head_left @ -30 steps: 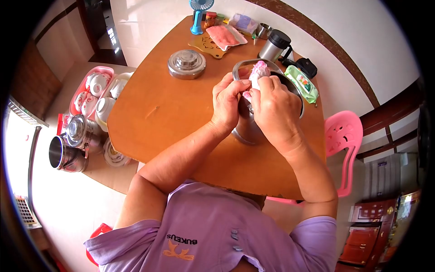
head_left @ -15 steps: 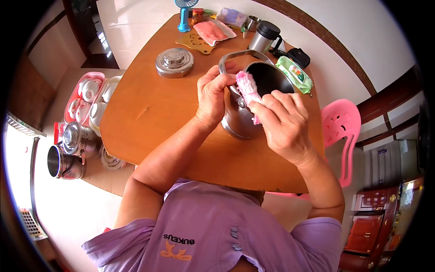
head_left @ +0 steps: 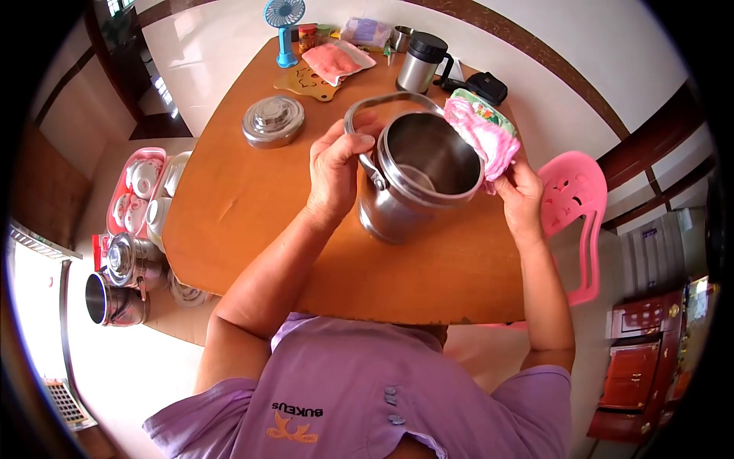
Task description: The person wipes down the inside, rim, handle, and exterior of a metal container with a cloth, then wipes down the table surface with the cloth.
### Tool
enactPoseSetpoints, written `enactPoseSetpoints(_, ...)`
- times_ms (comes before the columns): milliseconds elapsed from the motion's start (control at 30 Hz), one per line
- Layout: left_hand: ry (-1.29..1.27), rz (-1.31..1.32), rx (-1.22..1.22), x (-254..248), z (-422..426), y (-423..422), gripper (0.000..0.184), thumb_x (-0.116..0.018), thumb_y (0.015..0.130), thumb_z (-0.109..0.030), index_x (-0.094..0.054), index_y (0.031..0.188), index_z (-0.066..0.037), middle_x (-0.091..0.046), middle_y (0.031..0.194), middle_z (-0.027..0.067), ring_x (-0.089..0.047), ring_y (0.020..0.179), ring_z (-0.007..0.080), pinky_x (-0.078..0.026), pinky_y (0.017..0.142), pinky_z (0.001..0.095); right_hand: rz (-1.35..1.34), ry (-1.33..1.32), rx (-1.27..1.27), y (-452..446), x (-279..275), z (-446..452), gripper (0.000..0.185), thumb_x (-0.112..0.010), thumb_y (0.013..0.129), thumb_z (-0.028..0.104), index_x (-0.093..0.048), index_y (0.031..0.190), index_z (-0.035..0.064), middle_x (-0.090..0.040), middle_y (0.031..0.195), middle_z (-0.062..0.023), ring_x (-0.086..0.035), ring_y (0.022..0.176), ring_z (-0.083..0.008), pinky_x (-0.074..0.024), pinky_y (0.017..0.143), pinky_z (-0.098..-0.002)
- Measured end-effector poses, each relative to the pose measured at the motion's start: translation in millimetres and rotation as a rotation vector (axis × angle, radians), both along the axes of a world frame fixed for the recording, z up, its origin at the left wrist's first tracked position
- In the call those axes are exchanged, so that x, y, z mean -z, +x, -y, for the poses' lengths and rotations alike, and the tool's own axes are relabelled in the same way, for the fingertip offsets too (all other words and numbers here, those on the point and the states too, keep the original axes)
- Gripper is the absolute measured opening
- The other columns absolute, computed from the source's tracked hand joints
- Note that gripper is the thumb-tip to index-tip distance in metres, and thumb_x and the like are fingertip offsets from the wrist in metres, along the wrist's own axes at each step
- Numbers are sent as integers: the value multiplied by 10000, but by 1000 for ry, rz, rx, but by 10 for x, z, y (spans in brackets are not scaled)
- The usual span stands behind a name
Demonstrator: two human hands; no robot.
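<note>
A stainless steel pot (head_left: 397,206) without its lid stands tilted towards me on the wooden table, its dark inside showing. My left hand (head_left: 336,164) is closed around the left side of its raised metal handle (head_left: 356,115). At the pot's right rim, my right hand (head_left: 521,200) grips a pink and white cloth (head_left: 485,138), which hangs open above the fingers. Whether the cloth touches the rim I cannot tell. A round steel lid (head_left: 273,121) lies on the table left of the pot.
Behind the pot are a steel mug with black lid (head_left: 422,65), a black pouch (head_left: 486,88) and a green wipes pack (head_left: 478,103). A blue fan (head_left: 284,34) and a wooden board (head_left: 307,83) are farther back. A pink chair (head_left: 573,191) stands right; bowls (head_left: 144,177) and pots are left.
My right hand has moved right, from the handle's joint to the pot's right side. The bunched cloth is now spread out. My left hand still holds the handle.
</note>
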State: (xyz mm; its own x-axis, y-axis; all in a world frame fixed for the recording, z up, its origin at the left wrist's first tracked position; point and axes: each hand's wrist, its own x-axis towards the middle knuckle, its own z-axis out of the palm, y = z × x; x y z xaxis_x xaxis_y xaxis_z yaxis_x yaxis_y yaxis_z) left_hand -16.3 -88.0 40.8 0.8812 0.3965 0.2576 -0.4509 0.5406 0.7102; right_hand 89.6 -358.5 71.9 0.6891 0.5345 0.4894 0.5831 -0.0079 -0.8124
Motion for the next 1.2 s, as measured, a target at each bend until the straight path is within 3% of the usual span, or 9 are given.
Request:
enactPoseSetpoints(200, 7, -15, -24, 13, 61, -15, 515, -533, 829, -84, -517, 1297, 128, -646, 1225, 244, -608, 1133, 265, -436, 1035, 342, 3, -88, 103, 68, -98, -109, 203, -568, 921, -41, -647, 1108, -28, -636, 929, -8, -557, 840, -77, -452, 741, -242)
enactPoseSetpoints(467, 73, -11, -84, 38, 66, -13, 547, -543, 852, -132, -495, 1333, 123, -637, 1243, 233, -591, 1143, 246, -427, 1038, 344, -151, -162, 21, 165, -428, -476, 191, -607, 958, 136, -697, 1010, -24, -638, 890, 29, -535, 853, -50, -416, 788, -224)
enactPoseSetpoints(500, 77, -23, -103, 23, 82, -24, 556, -550, 850, -146, -497, 1334, 121, -635, 1242, 229, -590, 1143, 249, -422, 1046, 349, -164, -64, 61, 198, -291, -488, 213, -633, 963, 194, -701, 995, -6, -626, 839, 35, -517, 769, -41, -402, 676, -211)
enactPoseSetpoints(600, 96, -32, -124, 13, 89, -30, 565, -557, 847, -159, -499, 1334, 120, -634, 1240, 226, -594, 1132, 249, -427, 1038, 351, -298, 291, 96, 145, 43, -489, 189, -621, 972, 176, -698, 983, 4, -629, 849, 35, -520, 755, -43, -403, 661, -210)
enactPoseSetpoints(767, 146, -24, -162, 34, 100, -17, 536, -539, 844, -174, -540, 1302, 106, -649, 1203, 205, -600, 1113, 241, -432, 1027, 348, -328, 433, 122, -56, 344, -437, 138, -545, 964, 3, -650, 1052, 22, -609, 826, 4, -527, 697, -83, -433, 633, -244)
enactPoseSetpoints(1000, -38, -41, -110, 226, 83, 104, 383, -501, 905, -234, -636, 1131, 43, -691, 1041, 107, -636, 977, 209, -487, 913, 335, -507, 61, -69, 85, 892, -296, 85, -569, 954, 12, -652, 966, -2, -621, 794, -25, -571, 697, -100, -470, 616, -271)
enactPoseSetpoints(1033, -53, -52, -91, 289, 46, 123, 353, -490, 928, -267, -646, 1077, 13, -688, 1044, 90, -632, 990, 204, -485, 918, 338, -374, -63, 2, 69, 848, -289, 72, -562, 943, -14, -632, 956, -10, -612, 779, -32, -574, 684, -100, -473, 591, -273)
enactPoseSetpoints(1133, -61, -86, -111, 454, -43, 218, 409, -508, 911, -280, -646, 1108, 50, -682, 989, 92, -607, 917, 180, -476, 862, 327, -440, 70, 5, 45, 949, -353, 147, -551, 966, 19, -638, 1084, 7, -617, 810, -16, -567, 649, -87, -465, 580, -231)
enactPoseSetpoints(1200, -109, -122, -128, 423, 12, 218, 319, -491, 942, -299, -635, 955, -14, -647, 888, 45, -600, 875, 172, -476, 840, 321, -403, 48, 7, 2, 885, -355, 221, -540, 935, -22, -632, 1134, 9, -614, 800, -26, -576, 641, -97, -471, 571, -235)
